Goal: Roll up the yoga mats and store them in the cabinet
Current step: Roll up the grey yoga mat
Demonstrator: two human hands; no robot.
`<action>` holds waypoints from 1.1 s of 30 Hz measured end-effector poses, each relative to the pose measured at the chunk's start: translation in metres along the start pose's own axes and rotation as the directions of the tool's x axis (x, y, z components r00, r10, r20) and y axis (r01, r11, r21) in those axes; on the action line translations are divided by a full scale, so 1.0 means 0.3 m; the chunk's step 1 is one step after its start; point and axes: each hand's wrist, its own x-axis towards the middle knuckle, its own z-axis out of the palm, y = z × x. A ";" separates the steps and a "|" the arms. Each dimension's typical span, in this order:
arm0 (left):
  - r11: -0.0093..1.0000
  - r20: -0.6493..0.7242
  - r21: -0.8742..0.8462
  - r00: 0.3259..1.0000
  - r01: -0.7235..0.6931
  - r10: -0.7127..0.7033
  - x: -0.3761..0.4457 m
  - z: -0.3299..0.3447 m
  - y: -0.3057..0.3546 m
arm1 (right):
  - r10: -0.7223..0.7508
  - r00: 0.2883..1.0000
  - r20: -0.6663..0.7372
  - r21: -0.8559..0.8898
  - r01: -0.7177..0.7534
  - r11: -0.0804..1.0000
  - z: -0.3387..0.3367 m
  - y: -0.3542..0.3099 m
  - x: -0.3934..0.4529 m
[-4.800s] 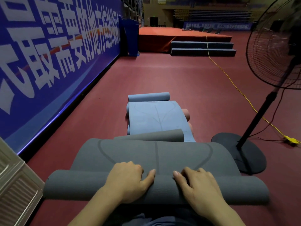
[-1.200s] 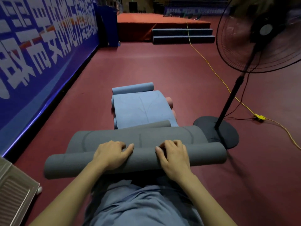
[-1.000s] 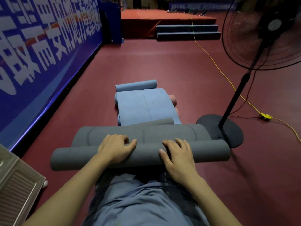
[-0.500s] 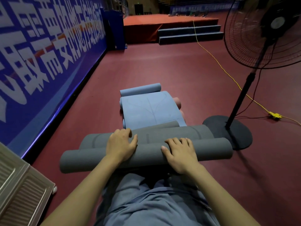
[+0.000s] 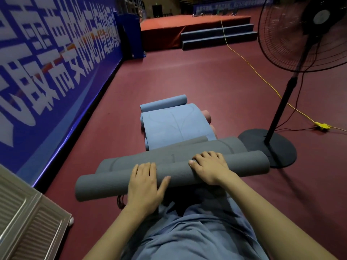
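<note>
We see the grey yoga mat (image 5: 116,182) lying crosswise on the dark red floor (image 5: 187,79), most of it wound into a thick roll just ahead of the person's lap, a short flat stretch still unrolled beyond it. Our left hand (image 5: 145,182) lies palm down on the roll, fingers straight and together, thumb spread to the right, pressing rather than gripping. Our right hand (image 5: 210,168) sits further along, fingers bent over the roll's far side, thumb tip on top. Both forearms reach forward from the lower edge. Beyond lies a blue mat (image 5: 174,124), partly rolled. A standing fan (image 5: 281,109) is at right, a metal cabinet (image 5: 28,218) at lower left.
</note>
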 end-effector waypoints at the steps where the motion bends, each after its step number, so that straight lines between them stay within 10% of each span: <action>1: 1.000 -0.015 0.027 1.000 -0.001 0.002 -0.009 0.017 0.008 | -0.005 1.000 0.009 -0.007 0.005 1.000 -0.001 0.003 0.006; 11: 0.999 -0.096 0.052 0.995 -0.003 0.008 0.099 0.025 -0.011 | 0.002 1.000 0.012 0.040 -0.002 0.999 -0.018 0.015 0.050; 33: 0.999 0.262 0.034 0.965 0.027 -0.035 0.198 -0.116 0.026 | -0.016 0.999 0.038 -0.026 0.017 1.000 -0.067 0.030 -0.006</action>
